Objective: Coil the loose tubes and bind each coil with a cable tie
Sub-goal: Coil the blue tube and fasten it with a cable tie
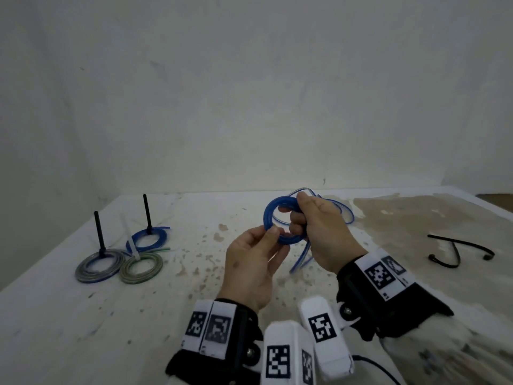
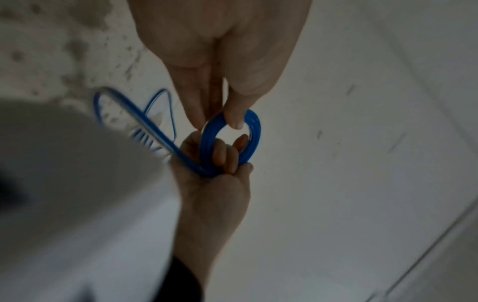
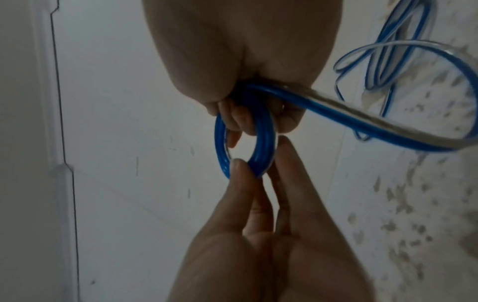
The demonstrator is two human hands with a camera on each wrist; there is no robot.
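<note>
A blue tube coil [image 1: 269,207] hangs in the air over the table, held between both hands. My left hand [image 1: 273,232] pinches its near left edge between thumb and fingers. My right hand [image 1: 291,215] grips the coil's right side, with fingers curled through the ring. The tube's loose tail [image 1: 301,258] hangs below the hands, and more of it loops on the table behind [image 1: 342,209]. In the left wrist view the thumb [image 2: 234,116] presses on the coil [image 2: 254,139]. In the right wrist view the coil [image 3: 262,141] and the trailing tube [image 3: 388,126] show clearly.
On the stained white table [image 1: 166,315], three bound coils lie at the left: grey [image 1: 95,266], green [image 1: 141,268] and blue [image 1: 147,237], with tie tails sticking up. Loose black cable ties [image 1: 458,252] lie at the right. A wall rises behind.
</note>
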